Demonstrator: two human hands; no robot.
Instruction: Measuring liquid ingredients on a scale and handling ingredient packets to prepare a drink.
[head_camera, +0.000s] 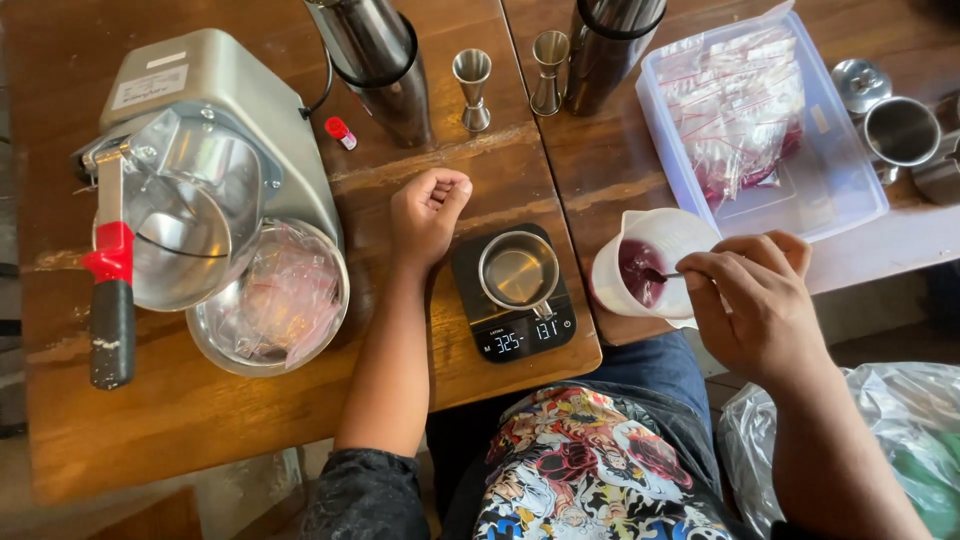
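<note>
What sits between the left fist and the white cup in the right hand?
In the head view, a black scale carrying a small metal cup lies between the left hand and the white cup.

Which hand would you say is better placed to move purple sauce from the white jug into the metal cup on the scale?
Probably the right hand: it holds a spoon in the white jug, beside the metal cup. The left hand rests fisted on the table.

Left hand (428, 213) rests fisted; right hand (757, 295) pinches, fingers curled.
</note>
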